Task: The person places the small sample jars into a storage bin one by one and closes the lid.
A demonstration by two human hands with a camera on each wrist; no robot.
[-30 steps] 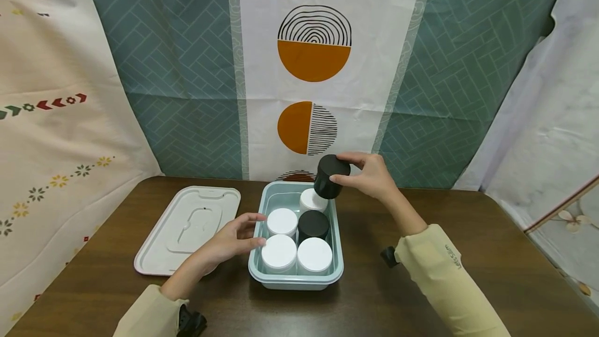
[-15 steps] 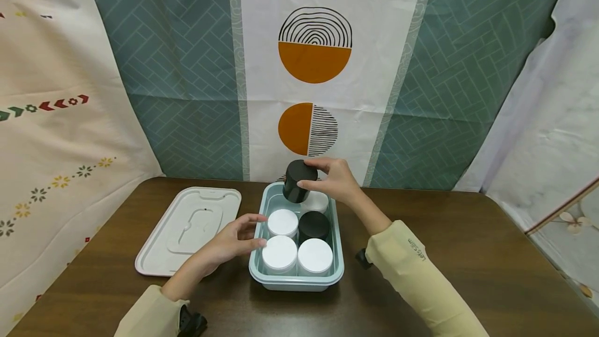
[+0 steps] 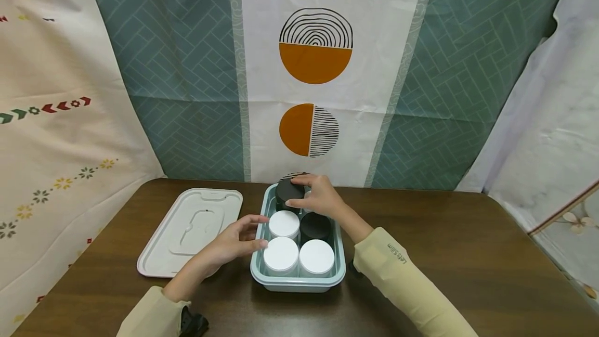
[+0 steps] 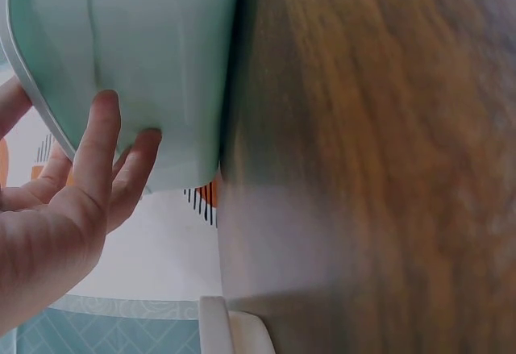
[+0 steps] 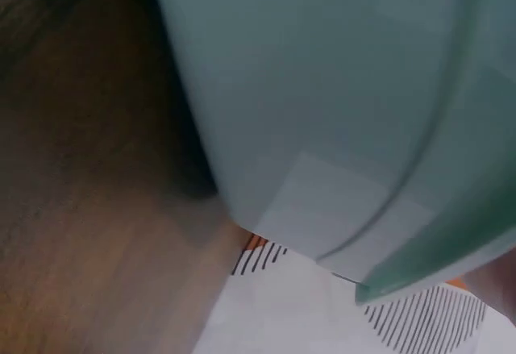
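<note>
- Black jar: round, matte, gripped by right hand at far-left corner of teal bin.
- Left hand, fingers relaxed, touches bin's wall.
- Visible: three white-lidded jars, two black.

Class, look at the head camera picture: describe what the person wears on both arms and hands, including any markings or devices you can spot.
Both arms wear long pale yellow-beige sleeves. The right sleeve carries small dark lettering along the forearm, too small to read surely. The left sleeve looks plain. A black device sits by the left wrist. The left hand and right hand are bare: no gloves, and no rings that show.
</note>
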